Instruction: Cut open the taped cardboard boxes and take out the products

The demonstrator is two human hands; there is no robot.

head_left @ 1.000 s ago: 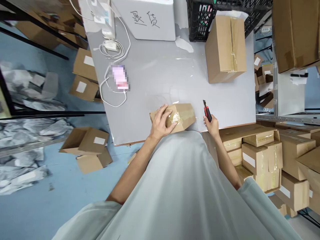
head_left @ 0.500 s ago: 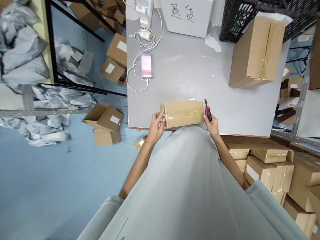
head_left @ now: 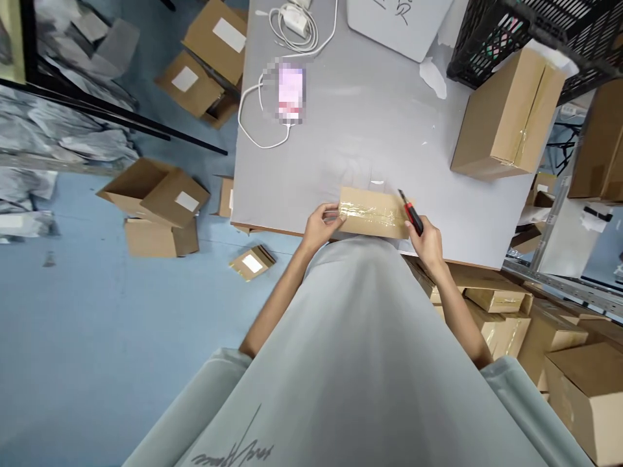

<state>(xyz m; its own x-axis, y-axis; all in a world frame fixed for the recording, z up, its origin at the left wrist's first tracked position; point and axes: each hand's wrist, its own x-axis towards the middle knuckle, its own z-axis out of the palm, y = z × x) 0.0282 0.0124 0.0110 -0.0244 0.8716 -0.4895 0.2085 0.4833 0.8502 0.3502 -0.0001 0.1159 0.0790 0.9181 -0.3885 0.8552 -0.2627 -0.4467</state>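
Observation:
A small cardboard box with shiny clear tape along its upper face is at the front edge of the grey table, close to my body. My left hand grips its left end, thumb on the top face and fingers on the far side. In my right hand is a red and black utility knife, its tip pointing up and away over the box's right end. That hand's thumb side is against the box's right end; whether it also grips the box I cannot tell.
A tall taped carton stands at the table's right, before a black plastic crate. A blurred-out phone on a white cable lies at the left. Open cartons sit on the blue floor; stacked boxes are below right.
The view has shifted and turned. The box has tipped so its taped face shows more fully, with both hands still at its ends. The knife now slants more to the left.

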